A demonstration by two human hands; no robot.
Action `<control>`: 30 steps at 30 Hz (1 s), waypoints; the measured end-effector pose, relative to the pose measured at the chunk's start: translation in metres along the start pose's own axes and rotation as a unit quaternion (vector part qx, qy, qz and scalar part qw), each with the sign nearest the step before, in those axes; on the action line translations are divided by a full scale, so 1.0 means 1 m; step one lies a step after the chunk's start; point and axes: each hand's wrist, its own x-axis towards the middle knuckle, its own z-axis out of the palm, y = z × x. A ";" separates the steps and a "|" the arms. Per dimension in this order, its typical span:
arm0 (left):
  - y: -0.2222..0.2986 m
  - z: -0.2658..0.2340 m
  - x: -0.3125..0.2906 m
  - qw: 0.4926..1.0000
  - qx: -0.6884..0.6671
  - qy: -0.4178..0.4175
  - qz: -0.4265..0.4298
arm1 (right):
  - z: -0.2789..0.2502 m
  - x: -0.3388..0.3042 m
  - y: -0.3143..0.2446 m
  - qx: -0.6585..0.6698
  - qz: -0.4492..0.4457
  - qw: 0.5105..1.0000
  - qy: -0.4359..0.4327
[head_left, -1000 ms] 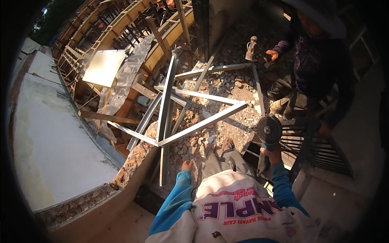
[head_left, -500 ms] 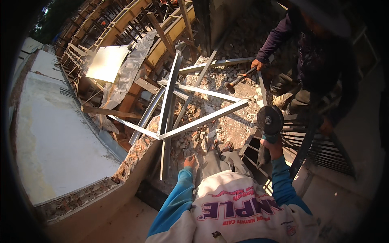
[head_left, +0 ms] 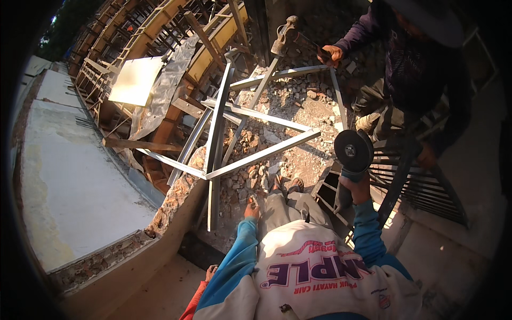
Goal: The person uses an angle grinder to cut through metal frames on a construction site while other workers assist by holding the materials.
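My right hand (head_left: 356, 188) grips an angle grinder (head_left: 352, 152), its dark disc held upright above a black metal grille. My left hand (head_left: 252, 209) rests on my left knee, fingers loosely curled, holding nothing. In front of my feet lies a frame of grey metal bars (head_left: 256, 154) welded into a triangle shape over rubble. Across the frame a person in a dark jacket crouches, one hand (head_left: 332, 53) raising a hammer (head_left: 282, 38) above the far end of the frame.
Broken brick rubble (head_left: 288, 106) covers the ground under the frame. A low crumbling wall edge (head_left: 176, 202) drops to a grey concrete roof (head_left: 69, 176) on the left. Wooden formwork and plastic sheeting (head_left: 160, 85) lie beyond. A black grille (head_left: 421, 186) is at right.
The other person's hammer came down toward the frame, then rose high again at its far end. My grinder and my left hand stayed almost still.
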 end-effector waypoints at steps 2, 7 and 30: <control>0.004 -0.003 -0.001 1.000 0.002 0.003 0.005 | -0.001 0.000 0.000 -0.010 0.001 1.000 -0.006; -0.004 -0.004 0.014 1.000 0.005 0.014 0.009 | -0.001 0.000 0.008 -0.028 -0.013 0.999 0.023; 0.000 -0.002 0.006 1.000 0.025 0.005 -0.010 | 0.002 0.000 0.020 -0.002 -0.002 1.000 0.006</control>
